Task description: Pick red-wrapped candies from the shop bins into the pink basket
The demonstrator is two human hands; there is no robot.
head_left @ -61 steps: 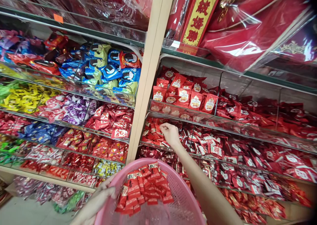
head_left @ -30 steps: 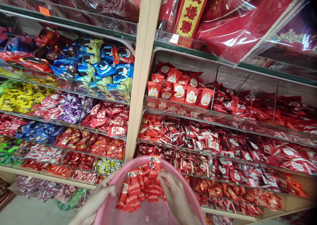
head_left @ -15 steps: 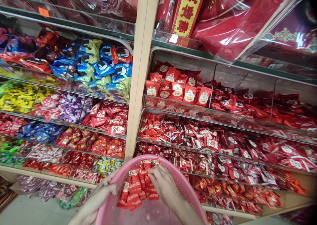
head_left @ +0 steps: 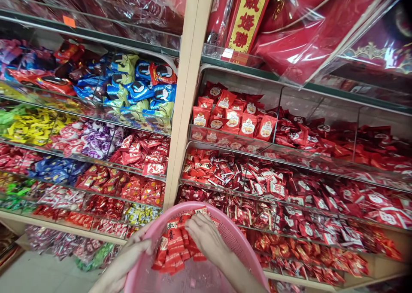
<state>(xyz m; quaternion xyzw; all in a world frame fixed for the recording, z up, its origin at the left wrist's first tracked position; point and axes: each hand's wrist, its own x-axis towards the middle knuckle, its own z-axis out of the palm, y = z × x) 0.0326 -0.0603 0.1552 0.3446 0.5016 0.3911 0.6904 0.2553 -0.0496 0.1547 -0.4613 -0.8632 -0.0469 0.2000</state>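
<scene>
Bottom center of the frame, pink basket sat tilted, cut off by the lower edge, mesh walls. Red candy packets lay heaped inside it, toward the far left part; some had cream tops with dark characters. Left hand was closed on the basket's left rim, thumb toward the inside. Right hand was inside the basket, over the upper right of the heap, fingers curled narrow; cannot tell if a packet was pinched, fingertips hidden.

Wooden post ran down the middle, just behind the basket, splitting the shelves. Right of it, mid-frame: red cookie packets behind a clear front, small red packets one row lower. Upper left: blue packets; under those, yellow candies and purple candies. Orange tag on the top left shelf edge. Upper right: yellow banner with red characters. Lower left corner: bagged sweets near gray floor.
</scene>
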